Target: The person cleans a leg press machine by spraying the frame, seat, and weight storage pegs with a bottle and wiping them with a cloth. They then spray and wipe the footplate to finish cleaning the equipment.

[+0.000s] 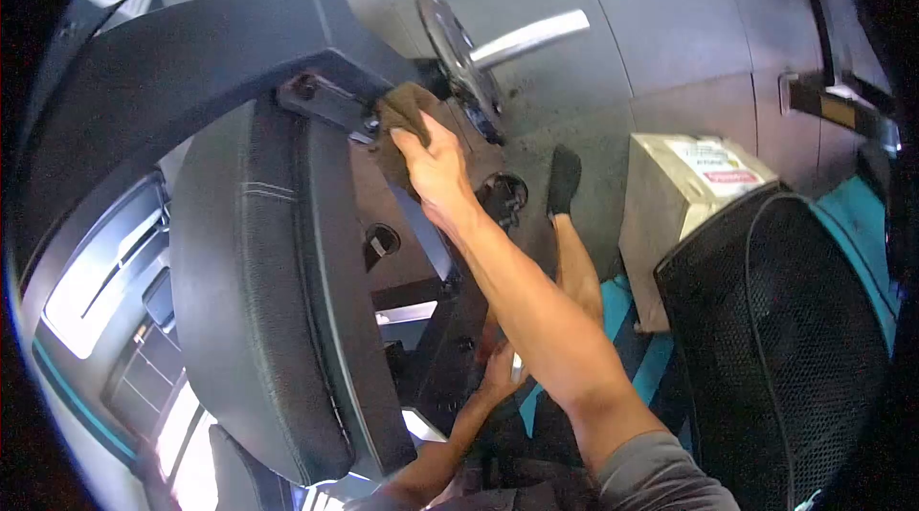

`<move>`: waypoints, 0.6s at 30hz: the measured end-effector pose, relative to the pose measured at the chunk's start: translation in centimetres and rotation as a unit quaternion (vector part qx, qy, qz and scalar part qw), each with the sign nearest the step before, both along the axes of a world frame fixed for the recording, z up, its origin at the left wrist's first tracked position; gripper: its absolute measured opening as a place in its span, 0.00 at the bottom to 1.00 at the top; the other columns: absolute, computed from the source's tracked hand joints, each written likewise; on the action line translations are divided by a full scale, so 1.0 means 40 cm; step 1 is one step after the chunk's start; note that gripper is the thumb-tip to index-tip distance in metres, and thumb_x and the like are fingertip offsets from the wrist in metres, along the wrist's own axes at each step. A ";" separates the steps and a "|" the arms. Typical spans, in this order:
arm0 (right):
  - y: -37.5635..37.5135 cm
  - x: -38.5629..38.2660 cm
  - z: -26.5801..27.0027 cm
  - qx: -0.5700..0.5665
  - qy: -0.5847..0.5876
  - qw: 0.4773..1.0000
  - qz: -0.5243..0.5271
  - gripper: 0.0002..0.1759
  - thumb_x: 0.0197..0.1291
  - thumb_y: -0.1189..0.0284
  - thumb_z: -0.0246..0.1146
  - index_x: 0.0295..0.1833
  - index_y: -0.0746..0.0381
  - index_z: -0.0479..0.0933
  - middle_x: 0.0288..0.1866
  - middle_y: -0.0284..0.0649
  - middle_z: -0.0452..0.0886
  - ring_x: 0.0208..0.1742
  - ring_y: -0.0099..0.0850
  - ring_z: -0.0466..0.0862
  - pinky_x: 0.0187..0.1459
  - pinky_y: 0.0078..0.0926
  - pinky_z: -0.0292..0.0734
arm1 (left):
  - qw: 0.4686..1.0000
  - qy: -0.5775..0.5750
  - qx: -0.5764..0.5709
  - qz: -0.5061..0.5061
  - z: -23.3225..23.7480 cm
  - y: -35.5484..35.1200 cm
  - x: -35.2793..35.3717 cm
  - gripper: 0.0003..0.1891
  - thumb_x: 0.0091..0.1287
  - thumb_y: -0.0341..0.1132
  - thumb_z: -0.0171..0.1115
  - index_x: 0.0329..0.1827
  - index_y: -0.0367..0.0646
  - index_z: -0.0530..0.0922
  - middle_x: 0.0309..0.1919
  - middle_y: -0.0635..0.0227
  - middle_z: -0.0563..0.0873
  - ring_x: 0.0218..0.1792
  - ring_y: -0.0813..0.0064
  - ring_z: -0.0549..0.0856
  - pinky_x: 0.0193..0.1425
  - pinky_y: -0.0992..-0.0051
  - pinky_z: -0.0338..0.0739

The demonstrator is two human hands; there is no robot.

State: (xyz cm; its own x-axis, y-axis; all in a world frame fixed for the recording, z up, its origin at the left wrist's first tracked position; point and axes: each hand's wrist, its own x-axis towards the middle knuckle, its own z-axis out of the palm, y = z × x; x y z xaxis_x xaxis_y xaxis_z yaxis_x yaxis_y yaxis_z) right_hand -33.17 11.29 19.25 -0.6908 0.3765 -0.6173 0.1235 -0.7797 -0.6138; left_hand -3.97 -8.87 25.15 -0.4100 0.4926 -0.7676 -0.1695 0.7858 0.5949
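My right hand [436, 166] is closed on a brown cloth [407, 114], with the thumb on top. The cloth presses against the dark metal arm of a gym machine [220, 37], right beside a short bolted bracket [330, 109]. Lower down, my left hand [502, 369] is closed by the machine's dark lower frame; a small pale piece shows at its fingers, and I cannot tell what it grips. A black padded seat or backrest [273, 291] with stitched seams fills the space left of both hands.
A weight plate [459, 52] sits on a post with a silver bar end [531, 40] beyond the cloth. A beige box [661, 214] with a label and a black mesh chair back [775, 348] stand at right. My foot [565, 176] rests on the grey floor.
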 end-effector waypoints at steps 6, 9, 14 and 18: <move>0.003 0.129 -0.062 -0.021 -0.199 0.980 -0.011 0.19 0.68 0.71 0.59 0.61 0.68 0.76 0.54 0.46 0.86 0.54 0.37 0.85 0.58 0.35 0.78 | 1.000 -0.008 0.007 -0.014 -0.022 -0.035 0.013 0.21 0.62 0.35 0.68 0.55 0.35 0.75 0.43 0.42 0.82 0.48 0.39 0.81 0.52 0.51 0.76; -0.006 0.124 -0.039 0.202 -0.208 0.956 -0.055 0.18 0.71 0.70 0.57 0.61 0.69 0.75 0.52 0.51 0.85 0.52 0.40 0.85 0.57 0.36 0.78 | 1.000 -0.002 0.008 -0.005 -0.037 -0.038 0.026 0.21 0.61 0.35 0.68 0.55 0.34 0.75 0.43 0.41 0.82 0.49 0.38 0.81 0.51 0.51 0.76; 0.025 -0.068 0.102 0.314 0.012 0.949 0.010 0.33 0.73 0.57 0.50 0.72 0.72 0.65 0.77 0.61 0.61 0.80 0.55 0.57 0.78 0.50 0.48 | 0.995 0.048 0.016 -0.088 -0.082 -0.106 0.086 0.20 0.61 0.33 0.67 0.54 0.33 0.75 0.44 0.40 0.82 0.49 0.39 0.81 0.51 0.51 0.76; 0.049 -0.156 -0.021 0.231 -0.111 0.964 0.077 0.40 0.75 0.49 0.37 0.72 0.75 0.64 0.77 0.60 0.61 0.80 0.55 0.57 0.78 0.55 0.46 | 0.999 0.018 0.020 -0.044 -0.053 -0.073 0.061 0.19 0.60 0.31 0.66 0.53 0.33 0.75 0.43 0.41 0.82 0.47 0.39 0.81 0.51 0.51 0.76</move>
State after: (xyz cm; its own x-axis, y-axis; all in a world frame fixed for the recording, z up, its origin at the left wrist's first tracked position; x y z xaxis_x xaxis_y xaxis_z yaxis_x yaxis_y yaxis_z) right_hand -39.40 13.24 18.42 -0.6303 0.5499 -0.5480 0.3845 -0.3921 -0.8357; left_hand -1.54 -11.78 23.02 -0.3912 0.5576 -0.7321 -0.0779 0.7726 0.6301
